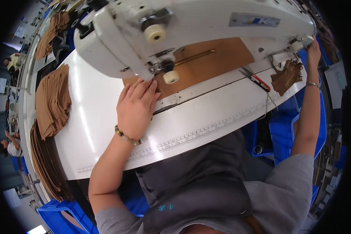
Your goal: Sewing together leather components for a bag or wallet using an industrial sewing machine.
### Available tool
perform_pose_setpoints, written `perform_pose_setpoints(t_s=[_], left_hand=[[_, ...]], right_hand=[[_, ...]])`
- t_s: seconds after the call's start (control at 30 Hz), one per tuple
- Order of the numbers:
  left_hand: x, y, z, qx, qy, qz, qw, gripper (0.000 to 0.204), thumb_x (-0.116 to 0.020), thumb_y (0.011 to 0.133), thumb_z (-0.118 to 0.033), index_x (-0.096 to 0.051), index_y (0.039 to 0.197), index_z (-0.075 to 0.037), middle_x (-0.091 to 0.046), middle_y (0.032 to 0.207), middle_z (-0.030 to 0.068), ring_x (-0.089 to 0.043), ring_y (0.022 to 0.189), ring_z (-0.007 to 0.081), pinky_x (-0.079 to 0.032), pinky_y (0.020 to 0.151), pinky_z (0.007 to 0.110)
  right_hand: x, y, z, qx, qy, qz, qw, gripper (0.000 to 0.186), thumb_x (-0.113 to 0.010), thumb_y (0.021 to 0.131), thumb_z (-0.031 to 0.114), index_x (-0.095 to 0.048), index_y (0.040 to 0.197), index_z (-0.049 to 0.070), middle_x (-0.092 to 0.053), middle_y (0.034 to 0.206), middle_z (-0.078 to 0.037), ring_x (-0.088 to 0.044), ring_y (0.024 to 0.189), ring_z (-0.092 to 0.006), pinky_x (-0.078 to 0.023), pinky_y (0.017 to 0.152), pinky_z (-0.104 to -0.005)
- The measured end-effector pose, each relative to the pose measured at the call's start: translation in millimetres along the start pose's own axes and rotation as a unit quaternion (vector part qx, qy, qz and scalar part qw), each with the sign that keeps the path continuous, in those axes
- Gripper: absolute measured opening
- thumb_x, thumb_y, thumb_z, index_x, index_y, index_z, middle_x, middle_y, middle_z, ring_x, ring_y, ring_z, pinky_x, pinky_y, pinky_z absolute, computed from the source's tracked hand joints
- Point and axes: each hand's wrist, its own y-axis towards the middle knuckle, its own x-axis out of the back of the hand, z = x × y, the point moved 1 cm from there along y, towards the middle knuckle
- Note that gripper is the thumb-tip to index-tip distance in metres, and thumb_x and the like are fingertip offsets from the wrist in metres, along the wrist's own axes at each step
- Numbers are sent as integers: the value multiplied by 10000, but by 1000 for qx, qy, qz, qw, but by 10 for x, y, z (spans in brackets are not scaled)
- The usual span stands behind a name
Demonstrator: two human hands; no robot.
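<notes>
A white sewing machine (pixel 206 23) spans the top of the view. Under its arm lies a flat brown leather-like panel (pixel 222 56) with a narrow gold-coloured zipper-like strip (pixel 195 57) in it. My left hand (pixel 135 107) rests on the panel's left part, fingers stretched flat and close to the needle area. At the machine's far right end is my right hand (pixel 314 51), beside a pale knob (pixel 298 46); the machine end hides most of its fingers, so their grip does not show.
Red-handled thread snips (pixel 258 80) and crumpled brown scraps (pixel 288 77) lie right on the white table (pixel 93 128). Stacks of brown pieces (pixel 52 101) stand along its left edge. Blue bins (pixel 282 132) sit below at the right. Other people work far left.
</notes>
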Motion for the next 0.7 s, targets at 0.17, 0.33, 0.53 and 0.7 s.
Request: perform_pose_setpoints(t_s=[0.17, 0.33, 0.53, 0.7], left_hand=[[10, 86, -350, -141, -39, -25, 989, 392, -790, 861, -198, -719, 1220, -55, -709, 1264, 88, -669, 1155, 304, -553, 930, 376], [-396, 603, -682, -60, -14, -8, 998, 559, -780, 881, -339, -647, 1332, -35, -653, 1374, 145, -634, 1233, 334, -516, 1014, 425], [-239, 488, -695, -17, -58, 74, 995, 641, -761, 879, -473, -643, 1334, -37, -673, 1341, 175, -626, 1269, 353, -470, 1098, 447], [177, -89, -592, -84, -132, 103, 982, 505, -823, 829, -402, -729, 1201, -74, -739, 1243, 86, -684, 1204, 303, -556, 1009, 419]], right_hand=[[358, -1469, 985, 203, -56, -18, 977, 245, -696, 1011, 253, -694, 1085, 19, -708, 927, -65, -616, 739, -153, -487, 707, -269], [251, -2721, 1383, 349, -208, 313, 859, 321, -801, 821, 180, -728, 1121, 95, -719, 1041, -38, -660, 888, -249, -552, 763, -369], [365, -2519, 1282, 382, -262, 234, 855, 217, -769, 835, 96, -750, 1052, 95, -657, 844, -25, -645, 779, -232, -542, 683, -358], [338, -2412, 1255, 380, -272, 236, 852, 161, -768, 857, 107, -761, 1017, 85, -677, 883, -40, -658, 815, -248, -542, 707, -368]])
